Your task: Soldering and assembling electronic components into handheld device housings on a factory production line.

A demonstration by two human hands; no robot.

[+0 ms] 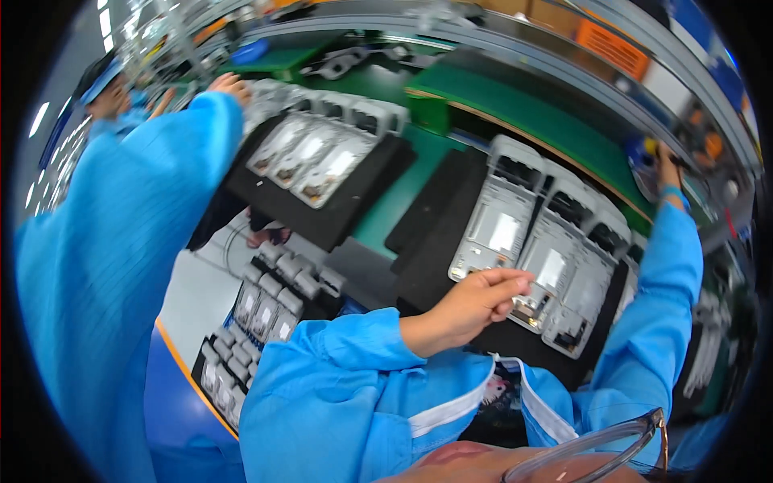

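My left hand [475,307] hovers over the near edge of a row of pale grey plastic housings [555,262], with thumb and fingertips pinched together. Whatever may be in the pinch is too small to make out. The housings lie on black foam [423,278], with white labels and small metal parts inside. Stretched far out to the right, my right hand [670,171] is closed beside a round, clear-looking thing [642,165] with a yellow and blue middle. What those fingers grip is blurred.
More housings [314,157] rest on another black foam pad to the left. There a co-worker's blue sleeve [129,217] and hand [231,87] reach in. A green shelf [515,113] runs behind the housings. Trays of grey parts [258,314] stand lower left. Another person [117,101] is farther back.
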